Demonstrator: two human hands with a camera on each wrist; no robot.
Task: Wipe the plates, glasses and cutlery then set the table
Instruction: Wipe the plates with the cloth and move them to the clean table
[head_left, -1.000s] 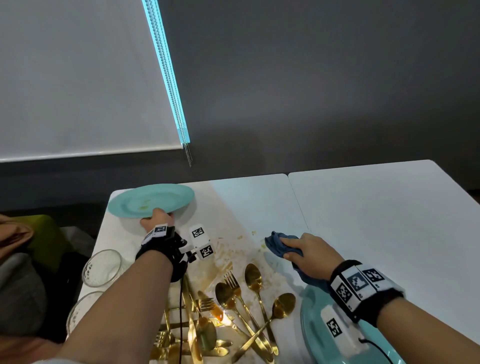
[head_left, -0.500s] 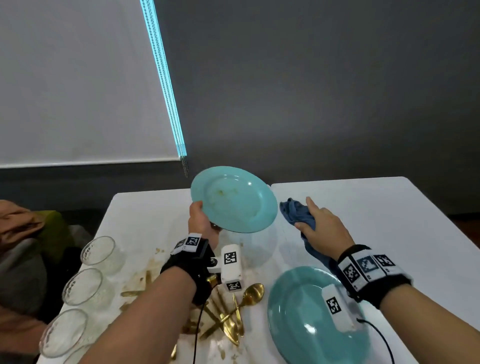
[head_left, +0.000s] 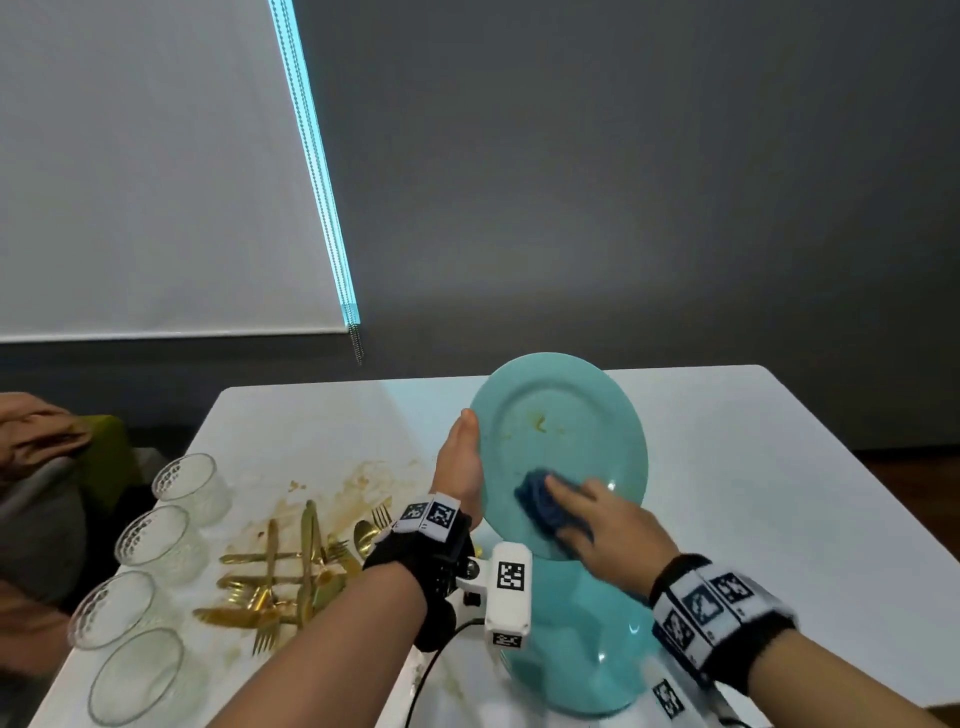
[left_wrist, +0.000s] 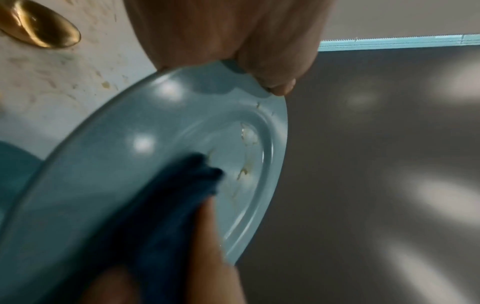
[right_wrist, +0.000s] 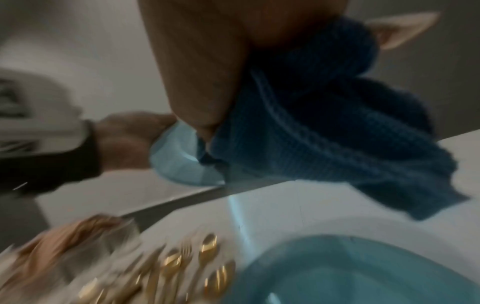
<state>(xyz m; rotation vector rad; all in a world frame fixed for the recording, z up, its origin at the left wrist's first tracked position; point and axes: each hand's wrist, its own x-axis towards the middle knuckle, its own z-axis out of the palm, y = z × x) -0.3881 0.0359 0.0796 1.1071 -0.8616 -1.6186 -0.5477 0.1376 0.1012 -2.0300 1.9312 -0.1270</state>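
Observation:
My left hand grips the left rim of a teal plate, holding it tilted up above the table with brown smears on its face. My right hand presses a dark blue cloth against the plate's lower part; in the right wrist view the cloth hangs bunched under the palm. A second teal plate lies flat on the table below. Gold cutlery lies in a pile on the stained white table.
Several clear textured glasses stand in a row along the table's left edge. Brown smears mark the table beyond the cutlery. A grey wall and a white blind are behind. A brown and green bundle lies off the table's left.
My left hand lifted the plate from the far left of the table and tilted it upright in front of me. My right hand brought the cloth from the table onto the plate's face.

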